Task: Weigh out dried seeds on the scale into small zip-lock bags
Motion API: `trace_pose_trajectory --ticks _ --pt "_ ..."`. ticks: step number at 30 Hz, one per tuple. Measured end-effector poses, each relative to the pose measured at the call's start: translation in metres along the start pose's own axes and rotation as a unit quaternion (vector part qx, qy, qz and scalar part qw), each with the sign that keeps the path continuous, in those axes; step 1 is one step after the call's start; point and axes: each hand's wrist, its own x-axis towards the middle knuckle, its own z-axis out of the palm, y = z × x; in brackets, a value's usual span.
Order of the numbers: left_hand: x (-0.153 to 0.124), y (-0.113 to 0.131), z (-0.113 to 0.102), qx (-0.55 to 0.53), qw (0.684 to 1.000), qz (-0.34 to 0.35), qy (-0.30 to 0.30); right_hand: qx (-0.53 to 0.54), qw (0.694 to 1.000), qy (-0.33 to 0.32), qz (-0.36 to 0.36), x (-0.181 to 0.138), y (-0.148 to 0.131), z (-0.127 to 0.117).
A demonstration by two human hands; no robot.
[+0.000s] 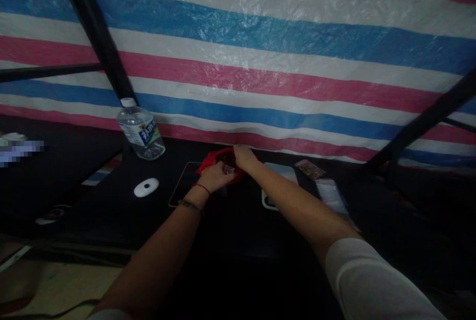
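Holding red bag [208,161] mid-frame in curled right hand [244,158], can't tell hold of half-curled left hand [215,177], could spill stuff if tugged lopsided

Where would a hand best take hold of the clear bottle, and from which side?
The clear bottle is probably best gripped around its labelled body, below the rounded shoulder, coming from the near right. It stands on its base, so fingers could wrap it sideways; the dark post rises close behind it, and the left hand is over to its right.
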Motion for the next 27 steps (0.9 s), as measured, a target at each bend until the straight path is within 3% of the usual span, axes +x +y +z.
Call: trace_pose_trajectory --ticks 9,14,19,23,27 --pt "0.006 -0.005 0.004 -0.021 0.999 0.035 0.012 -0.036 0.998 -0.024 -0.039 0.022 -0.004 0.011" --pt "0.009 -0.007 0.003 -0.069 0.995 0.06 0.039 -0.005 0.992 -0.065 -0.112 0.034 -0.003 0.01" --pt "0.007 -0.003 0.007 -0.127 0.991 0.05 0.014 0.061 0.983 -0.078 -0.156 0.031 0.005 0.008" --pt "0.007 -0.007 0.005 -0.148 0.986 0.065 0.026 0.134 0.976 -0.086 -0.148 0.028 0.012 0.007" --pt "0.011 -0.017 -0.001 -0.13 0.989 0.043 0.057 0.066 0.988 -0.09 -0.111 0.025 0.01 0.007"
